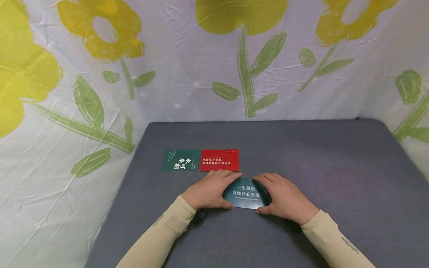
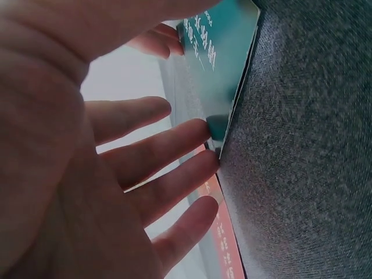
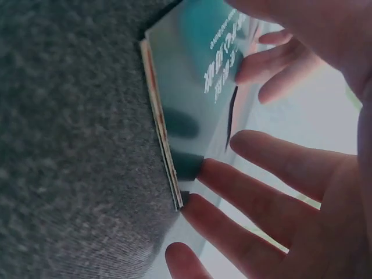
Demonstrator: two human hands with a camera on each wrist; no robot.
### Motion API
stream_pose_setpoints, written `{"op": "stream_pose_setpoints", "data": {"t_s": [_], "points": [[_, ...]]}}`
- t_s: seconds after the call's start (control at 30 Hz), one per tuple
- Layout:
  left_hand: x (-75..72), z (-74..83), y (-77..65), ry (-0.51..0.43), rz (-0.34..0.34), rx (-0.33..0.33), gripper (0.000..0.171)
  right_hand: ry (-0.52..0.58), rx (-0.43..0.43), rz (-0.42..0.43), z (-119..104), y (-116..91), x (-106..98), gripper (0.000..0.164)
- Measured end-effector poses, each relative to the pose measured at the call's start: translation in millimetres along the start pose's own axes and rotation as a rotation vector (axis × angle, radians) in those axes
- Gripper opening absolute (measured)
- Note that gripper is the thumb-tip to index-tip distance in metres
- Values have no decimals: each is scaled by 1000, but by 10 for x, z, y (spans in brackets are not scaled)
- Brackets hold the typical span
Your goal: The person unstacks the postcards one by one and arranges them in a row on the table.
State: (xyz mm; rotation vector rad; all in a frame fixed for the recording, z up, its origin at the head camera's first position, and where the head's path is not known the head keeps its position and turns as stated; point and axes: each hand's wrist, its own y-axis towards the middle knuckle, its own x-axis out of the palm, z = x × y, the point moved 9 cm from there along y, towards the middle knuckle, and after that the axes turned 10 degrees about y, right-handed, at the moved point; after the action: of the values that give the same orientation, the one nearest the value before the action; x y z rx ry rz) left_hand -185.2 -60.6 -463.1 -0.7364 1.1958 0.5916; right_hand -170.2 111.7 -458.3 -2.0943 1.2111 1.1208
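Note:
A small stack of cards, its top card teal with white Chinese writing [image 1: 244, 201], lies on the grey tabletop between the hands. My left hand [image 1: 212, 190] holds its left side, with the thumb by the near edge and the fingers by the far edge. Mirroring it, my right hand [image 1: 286, 197] holds the right side. Several layered edges show on the stack [image 3: 156, 99] in the right wrist view. Fingertips [image 2: 204, 165] meet the stack's edge in the left wrist view.
Beyond the left hand lie a dark green card [image 1: 171, 162] and a red card [image 1: 219, 156], side by side and both printed in white. A grey cloth covers the table [image 1: 301, 149]. Behind it hangs a white curtain [image 1: 181, 74] with yellow flowers.

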Motion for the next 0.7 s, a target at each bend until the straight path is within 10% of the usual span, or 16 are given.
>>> {"op": "stream_pose_setpoints", "data": {"t_s": [0.7], "points": [[11,-16,16,17,-13,0,100,44,10,-18,38,51,-19,81]]}}
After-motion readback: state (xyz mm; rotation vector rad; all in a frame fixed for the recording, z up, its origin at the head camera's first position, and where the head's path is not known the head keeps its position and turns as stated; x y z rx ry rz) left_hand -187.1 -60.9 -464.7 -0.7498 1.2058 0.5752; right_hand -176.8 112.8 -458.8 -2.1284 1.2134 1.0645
